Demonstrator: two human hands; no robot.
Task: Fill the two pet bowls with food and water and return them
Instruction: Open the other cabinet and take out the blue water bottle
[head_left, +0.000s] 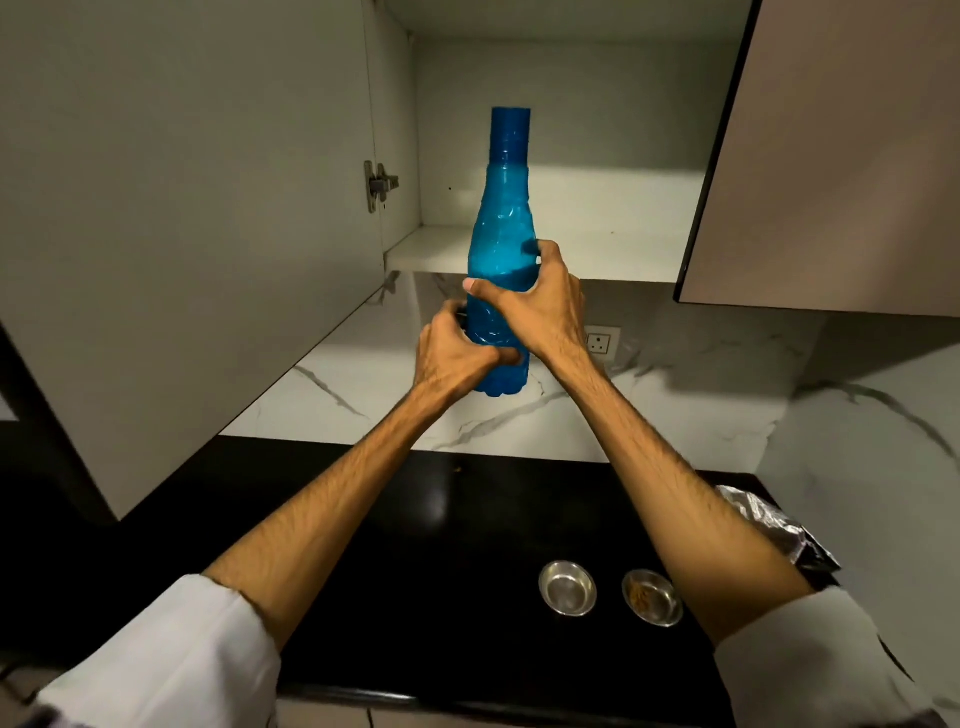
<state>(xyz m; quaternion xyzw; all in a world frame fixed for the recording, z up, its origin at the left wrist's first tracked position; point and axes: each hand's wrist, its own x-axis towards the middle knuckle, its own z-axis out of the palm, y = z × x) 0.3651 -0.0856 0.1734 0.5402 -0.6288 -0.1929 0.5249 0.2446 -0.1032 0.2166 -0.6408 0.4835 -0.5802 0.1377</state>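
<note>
While both hands, left hand (457, 353) and right hand (540, 301), wrap fingers round capped blue bottle (501, 218), loose grip risks drop onto bowls (567, 588).

Both hands, left hand (457, 353) and right hand (540, 306), grip an upright blue plastic bottle (501, 208), seemingly part-filled, before an open white cabinet (545, 244).

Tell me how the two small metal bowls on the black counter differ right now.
The left bowl shows only a shiny metal bottom, with no food in it; the right bowl holds brown food. The left bowl is in full view; the right bowl's far edge is crossed by the person's right forearm. Both are small, round, steel, and upright on the black counter.
</note>
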